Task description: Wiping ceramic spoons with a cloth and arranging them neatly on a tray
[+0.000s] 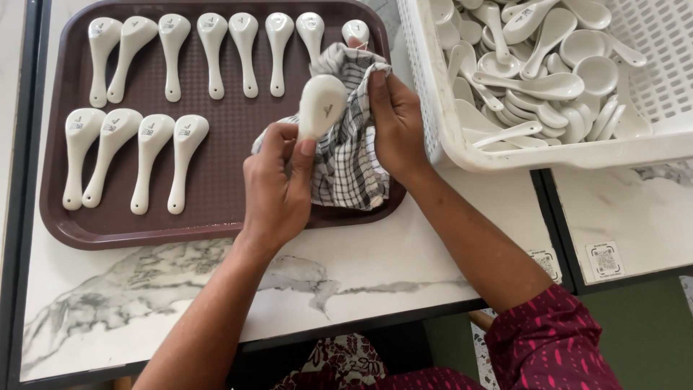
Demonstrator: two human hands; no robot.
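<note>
1. The left hand (278,184) pinched the handle of a white ceramic soup spoon (321,105), bowl end up and underside toward the camera, above the right end of the brown tray (216,231)

2. The right hand (397,126) was clenched on a black-and-white checked cloth (346,155), which was bunched behind and beside the spoon and touching it; the cloth's loose end hung down over the tray's right edge

3. Done so far, judging by the layout: eleven white spoons lay face down on the tray, seven in the far row (213,50) running from the tray's left corner toward the right, and four in the near row (133,155) starting at the left side

4. An eighth spoon (355,30) at the right end of the far row showed only its bowl, the rest hidden behind the cloth

5. The near row stopped short, leaving bare tray between its last spoon and the hands, so the tray looked roughly two-thirds filled

6. Left to do, as I judged it: the white plastic basket (433,123) at the tabletop's far right corner, just beside the tray, held a deep heap of loose spoons (538,72), far more than those laid out

7. The tray sat on a white marbled tabletop (346,267), toward its far left side
</note>
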